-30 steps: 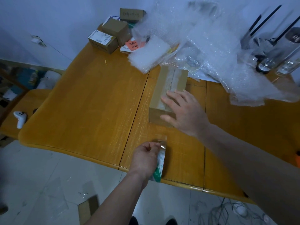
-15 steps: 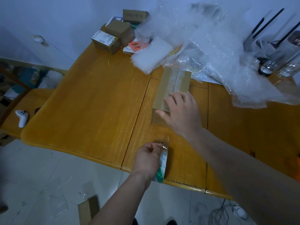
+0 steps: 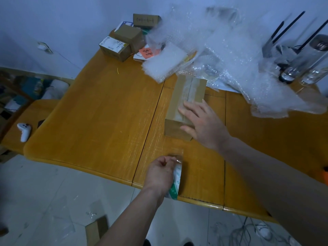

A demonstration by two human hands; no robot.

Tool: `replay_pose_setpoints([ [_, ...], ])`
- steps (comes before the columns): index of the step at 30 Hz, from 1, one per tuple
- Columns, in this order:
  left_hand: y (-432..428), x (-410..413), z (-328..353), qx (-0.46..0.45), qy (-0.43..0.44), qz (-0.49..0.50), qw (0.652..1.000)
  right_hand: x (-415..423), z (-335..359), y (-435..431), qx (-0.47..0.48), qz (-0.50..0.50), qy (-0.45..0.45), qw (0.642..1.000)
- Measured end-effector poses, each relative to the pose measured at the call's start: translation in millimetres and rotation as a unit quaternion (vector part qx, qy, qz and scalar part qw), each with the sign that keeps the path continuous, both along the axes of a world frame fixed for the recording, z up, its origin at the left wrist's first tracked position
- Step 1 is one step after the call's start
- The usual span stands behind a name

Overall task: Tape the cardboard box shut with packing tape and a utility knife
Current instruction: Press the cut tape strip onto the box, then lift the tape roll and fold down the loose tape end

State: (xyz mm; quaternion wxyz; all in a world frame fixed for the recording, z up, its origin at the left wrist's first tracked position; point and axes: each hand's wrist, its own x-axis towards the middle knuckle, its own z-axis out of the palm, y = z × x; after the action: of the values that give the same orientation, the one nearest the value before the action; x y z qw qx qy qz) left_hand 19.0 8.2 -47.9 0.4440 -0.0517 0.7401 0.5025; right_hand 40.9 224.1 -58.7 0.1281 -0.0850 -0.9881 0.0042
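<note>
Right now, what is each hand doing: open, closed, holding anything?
Left hand: closed on the roll of clear packing tape at the table edge.
Right hand: open, flat on the taped cardboard box.

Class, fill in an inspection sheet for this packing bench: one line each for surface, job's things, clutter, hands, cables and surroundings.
Surface: wooden table, scuffed, bare on its left part.
Job's things: cardboard box lies flaps closed, clear tape along its top seam; tape roll at the near table edge; utility knife: nothing seen.
Clutter: bubble wrap heaped at the far right, small boxes at the far edge, orange note, clear bottles.
Hands: right hand flat on the box's near end; left hand grips the tape roll.
Cables: tangle of wires on the floor.
Surroundings: white controller on a side stool, cardboard scrap on the tiled floor.
</note>
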Motion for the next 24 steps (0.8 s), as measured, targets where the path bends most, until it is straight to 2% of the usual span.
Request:
replay_pose_setpoints([
  [4,-2,1,4,-0.002,0.006,0.002,1.0,4,-1,4,-0.005,0.009,-0.044,0.999],
  [8,-7,5,19,0.005,0.015,0.007,1.0,10,24,1,-0.068,0.004,-0.083,0.994],
  [11,-12,8,44,0.032,0.032,0.007,0.999,27,63,-13,-0.153,-0.079,-0.003,0.985],
  [13,-13,10,68,0.056,0.047,0.013,0.997,42,98,-24,-0.268,-0.14,0.048,0.952],
  [16,-11,13,110,0.1,0.067,0.023,0.992,65,159,-43,-0.414,-0.174,0.075,0.89],
  [21,-6,20,198,0.188,0.103,0.021,0.977,89,259,-64,-0.454,-0.179,0.139,0.862],
  [24,-3,27,249,0.236,0.139,0.017,0.962,96,318,-72,-0.443,-0.165,0.154,0.868],
])
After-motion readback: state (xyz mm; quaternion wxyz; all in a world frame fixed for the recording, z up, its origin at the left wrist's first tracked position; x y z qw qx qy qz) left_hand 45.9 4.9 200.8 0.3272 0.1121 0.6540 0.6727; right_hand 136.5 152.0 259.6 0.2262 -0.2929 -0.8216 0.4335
